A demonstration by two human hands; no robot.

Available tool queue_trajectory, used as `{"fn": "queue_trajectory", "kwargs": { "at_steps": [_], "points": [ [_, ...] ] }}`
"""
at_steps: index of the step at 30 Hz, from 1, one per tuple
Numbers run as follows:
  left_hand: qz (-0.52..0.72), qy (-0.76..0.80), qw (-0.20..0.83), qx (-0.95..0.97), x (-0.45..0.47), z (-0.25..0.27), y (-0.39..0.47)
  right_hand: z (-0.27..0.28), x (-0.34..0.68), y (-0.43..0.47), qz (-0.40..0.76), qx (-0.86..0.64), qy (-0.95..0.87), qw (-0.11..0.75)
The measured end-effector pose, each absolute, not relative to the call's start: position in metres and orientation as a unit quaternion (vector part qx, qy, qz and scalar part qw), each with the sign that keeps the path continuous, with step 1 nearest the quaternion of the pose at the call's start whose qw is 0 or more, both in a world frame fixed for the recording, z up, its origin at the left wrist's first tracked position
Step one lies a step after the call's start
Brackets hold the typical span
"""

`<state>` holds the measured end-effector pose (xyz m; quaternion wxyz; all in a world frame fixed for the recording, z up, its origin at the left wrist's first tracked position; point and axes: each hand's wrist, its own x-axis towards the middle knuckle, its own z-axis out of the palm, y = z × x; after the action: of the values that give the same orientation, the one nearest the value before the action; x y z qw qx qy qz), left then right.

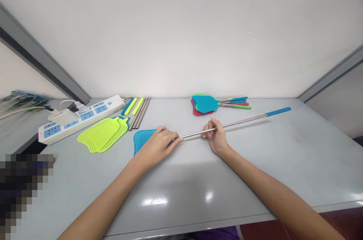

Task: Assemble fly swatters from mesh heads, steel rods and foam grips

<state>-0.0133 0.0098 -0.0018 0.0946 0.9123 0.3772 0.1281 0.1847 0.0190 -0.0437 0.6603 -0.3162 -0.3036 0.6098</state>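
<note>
In the head view, 1 blue fly swatter [193, 134] is held across the counter's [181, 179] middle, its handle [278, 111] aimed toward the back right corner. It is pinched near the mesh [141, 139] by the left hand's [161, 141] closed grip; its rod [241, 122] is encircled by the right hand's [217, 134] curled grip.

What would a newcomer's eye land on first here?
Probably the long metal rod with its blue handle, held slantwise at centre-right by the right grip and the left grip, which partly covers a blue mesh head. Next, the bright yellow mesh heads at left, beside the white power strip.
</note>
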Motion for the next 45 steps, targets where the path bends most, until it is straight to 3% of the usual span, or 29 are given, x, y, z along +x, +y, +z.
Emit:
{"fn": "queue_trajectory", "kwargs": {
  "at_steps": [19,45],
  "points": [
    [0.136,0.367,0.131,0.911,-0.019,-0.005,0.012,-0.045,0.195,0.027,0.54,-0.326,-0.184,0.753],
    [0.129,0.374,0.134,0.909,-0.013,-0.022,0.012,-0.046,0.197,0.031,0.547,-0.353,-0.206,0.73]
  ]
}}
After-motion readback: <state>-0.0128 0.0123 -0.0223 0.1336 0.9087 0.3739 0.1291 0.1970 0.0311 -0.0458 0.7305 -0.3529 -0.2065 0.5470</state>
